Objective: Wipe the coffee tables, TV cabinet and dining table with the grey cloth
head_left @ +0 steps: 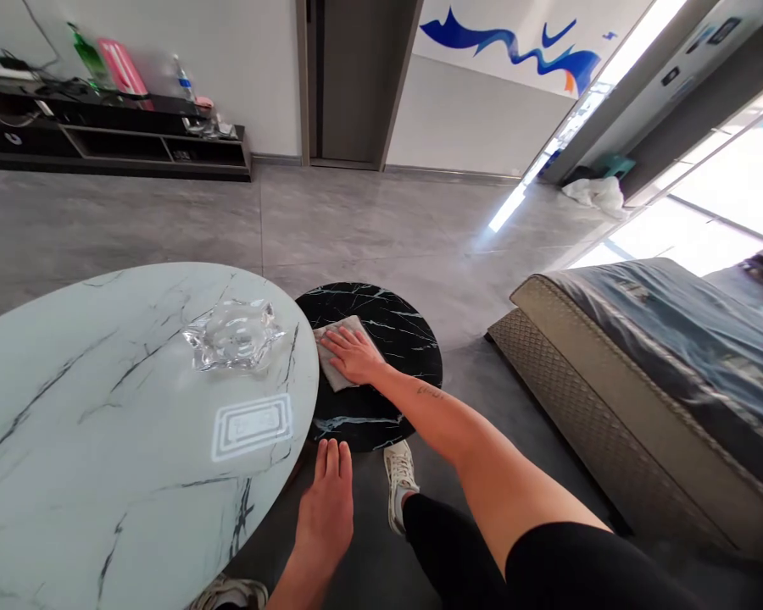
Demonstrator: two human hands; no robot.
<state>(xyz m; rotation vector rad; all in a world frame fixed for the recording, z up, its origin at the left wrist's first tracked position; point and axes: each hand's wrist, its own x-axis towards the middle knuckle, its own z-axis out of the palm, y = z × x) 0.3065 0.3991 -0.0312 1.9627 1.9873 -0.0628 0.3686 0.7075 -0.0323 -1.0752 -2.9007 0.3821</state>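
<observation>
My right hand (354, 356) lies flat with its fingers spread on a folded grey-beige cloth (340, 379), pressing it to the round black marble-pattern table (407, 335). At the front edge of that black table is my left hand (328, 500), its fingers stretched out side by side and holding nothing. Whether those fingertips touch the edge I cannot tell. A larger white marble-pattern table (133, 449) overlaps the black one on the left. On it stands a clear, star-shaped glass bowl (234, 336).
To the right is a padded sofa or bed (610, 398) with a dark cover. A low black TV cabinet (127, 144) along the far wall carries bottles and a pink box (122, 68). A dark door (356, 80) stands beyond. My shoe (398, 483) is by the black table.
</observation>
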